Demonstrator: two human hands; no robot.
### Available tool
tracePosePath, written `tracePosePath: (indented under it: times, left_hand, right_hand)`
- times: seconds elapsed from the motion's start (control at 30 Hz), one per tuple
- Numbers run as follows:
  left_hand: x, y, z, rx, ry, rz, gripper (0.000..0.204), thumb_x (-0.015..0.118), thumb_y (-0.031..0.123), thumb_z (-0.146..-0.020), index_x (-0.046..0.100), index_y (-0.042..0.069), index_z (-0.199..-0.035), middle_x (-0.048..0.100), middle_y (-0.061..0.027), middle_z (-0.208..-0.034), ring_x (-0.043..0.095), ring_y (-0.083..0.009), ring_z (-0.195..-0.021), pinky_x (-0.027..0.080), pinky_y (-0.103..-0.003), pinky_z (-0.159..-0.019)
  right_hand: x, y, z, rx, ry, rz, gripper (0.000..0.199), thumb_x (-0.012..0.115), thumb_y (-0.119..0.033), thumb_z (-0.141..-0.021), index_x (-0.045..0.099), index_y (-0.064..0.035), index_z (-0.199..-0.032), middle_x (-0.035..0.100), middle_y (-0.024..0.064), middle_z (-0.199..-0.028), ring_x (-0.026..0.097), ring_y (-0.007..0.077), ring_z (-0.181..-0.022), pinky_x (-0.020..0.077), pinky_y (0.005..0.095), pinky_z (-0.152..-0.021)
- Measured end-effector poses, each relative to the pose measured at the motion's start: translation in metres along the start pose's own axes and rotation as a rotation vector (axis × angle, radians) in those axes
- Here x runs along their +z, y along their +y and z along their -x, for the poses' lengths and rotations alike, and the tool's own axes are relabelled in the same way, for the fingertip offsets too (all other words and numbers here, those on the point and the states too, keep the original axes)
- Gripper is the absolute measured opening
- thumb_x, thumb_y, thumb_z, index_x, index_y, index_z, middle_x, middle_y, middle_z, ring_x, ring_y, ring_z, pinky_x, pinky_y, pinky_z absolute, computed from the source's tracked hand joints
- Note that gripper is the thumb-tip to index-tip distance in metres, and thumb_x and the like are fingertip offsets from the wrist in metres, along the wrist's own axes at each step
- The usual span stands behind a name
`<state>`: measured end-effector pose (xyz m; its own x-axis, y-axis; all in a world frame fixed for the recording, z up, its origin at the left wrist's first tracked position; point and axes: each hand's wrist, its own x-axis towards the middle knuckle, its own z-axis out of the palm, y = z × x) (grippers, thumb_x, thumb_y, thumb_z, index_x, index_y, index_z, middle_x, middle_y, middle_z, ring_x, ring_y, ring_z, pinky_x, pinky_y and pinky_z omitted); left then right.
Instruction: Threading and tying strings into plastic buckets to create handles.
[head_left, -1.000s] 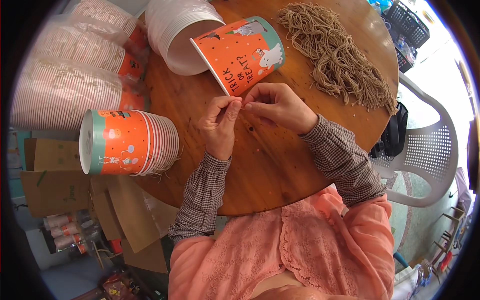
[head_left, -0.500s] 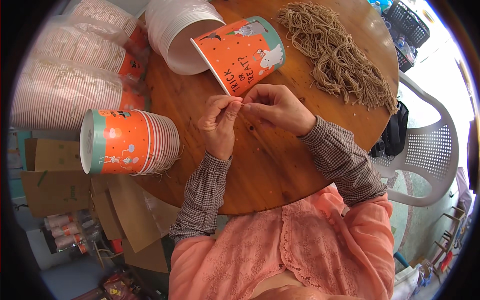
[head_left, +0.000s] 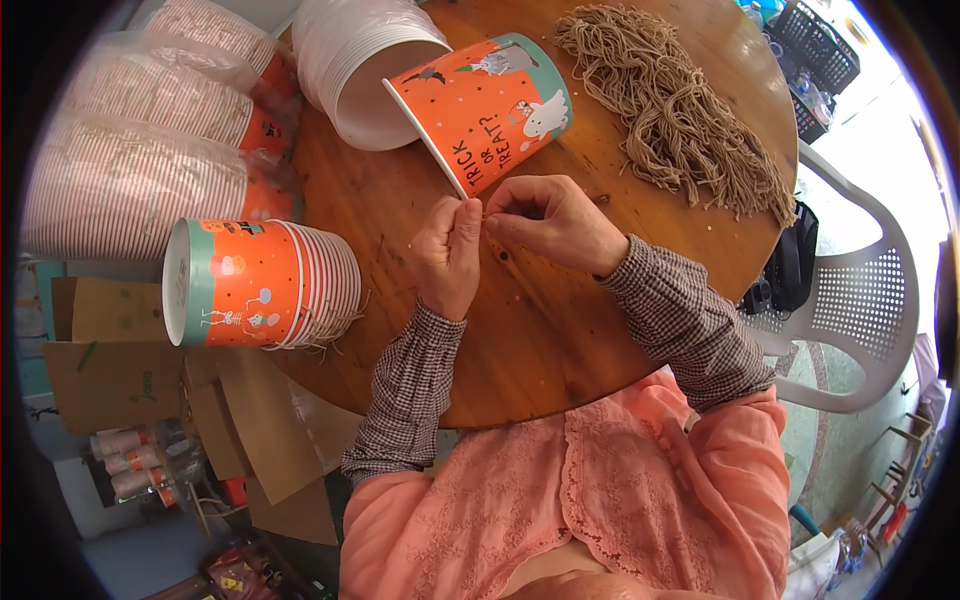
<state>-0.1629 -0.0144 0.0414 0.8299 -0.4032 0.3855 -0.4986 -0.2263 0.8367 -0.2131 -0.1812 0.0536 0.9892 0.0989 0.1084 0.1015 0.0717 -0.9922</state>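
Basically, a round wooden table [head_left: 560,340] fills the centre, with everything staged around its rim so the middle stays free for handwork. At 10 o'clock sit bagged sleeves of striped paper cups [head_left: 130,190] in clear plastic, bulk stock kept off to the side. At 12, a nested stack of white tubs [head_left: 350,50] lies on its side, mouth facing the person for easy pulling. At 1 to 2 o'clock there's a loose heap of tan twine pieces [head_left: 680,110], within the right arm's reach. At 9, a stack of orange printed paper buckets [head_left: 265,285] lies on its side at the table edge, strings trailing from it. A single orange bucket [head_left: 485,105] lies tipped just above the hands, rim toward them. Left hand [head_left: 450,255] and right hand [head_left: 545,220] meet at centre, fingertips of both pinched shut on a short twine strand [head_left: 480,212] right at that bucket's rim, held taut between them, probably for fine control.
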Motion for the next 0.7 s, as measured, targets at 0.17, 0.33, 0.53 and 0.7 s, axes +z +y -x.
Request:
tracePosePath:
  times: [0.17, 0.33, 0.53, 0.7]
  left_hand:
    - [0.0025, 0.0064, -0.0003, 0.064, 0.028, -0.044, 0.025, 0.055, 0.017, -0.098, 0.052, 0.001, -0.078, 0.048, -0.0031, -0.071, 0.046, -0.0123, -0.061, 0.039, -0.027, -0.056]
    - [0.0028, 0.0004, -0.0008, 0.197, 0.038, -0.06, 0.014, 0.056, 0.012, -0.096, 0.053, 0.002, -0.086, 0.053, -0.0072, -0.082, 0.052, -0.0182, -0.073, 0.043, -0.029, -0.065]
    - [0.0042, 0.0008, -0.0013, 0.236, 0.056, -0.1, 0.008, 0.057, 0.007, -0.094, 0.053, 0.002, -0.089, 0.054, -0.0088, -0.087, 0.053, -0.0223, -0.079, 0.045, -0.031, -0.07]
    - [0.0058, 0.0003, -0.0014, 0.26, 0.063, -0.117, 0.005, 0.057, 0.006, -0.093, 0.055, 0.002, -0.093, 0.054, -0.0091, -0.089, 0.055, -0.0229, -0.079, 0.046, -0.031, -0.07]
  right_hand:
    - [-0.0002, 0.0, -0.0001, -0.031, 0.076, 0.068, 0.015, 0.065, -0.013, -0.087, 0.062, 0.0014, -0.085, 0.059, 0.0011, -0.069, 0.053, 0.0059, -0.063, 0.0451, 0.0248, -0.057]
    - [0.0012, 0.003, 0.0002, -0.076, 0.114, 0.133, 0.013, 0.067, -0.013, -0.087, 0.062, -0.0016, -0.087, 0.054, -0.0059, -0.071, 0.045, 0.0004, -0.064, 0.039, 0.0194, -0.054]
    - [0.002, -0.0005, 0.0009, -0.089, 0.137, 0.165, 0.013, 0.067, -0.012, -0.086, 0.062, -0.0008, -0.088, 0.053, -0.0059, -0.071, 0.044, 0.0008, -0.063, 0.0387, 0.02, -0.054]
    - [0.0014, 0.0025, 0.0007, -0.092, 0.137, 0.147, 0.013, 0.067, -0.013, -0.086, 0.062, -0.0005, -0.088, 0.054, -0.0058, -0.072, 0.044, 0.0006, -0.064, 0.0389, 0.0194, -0.054]
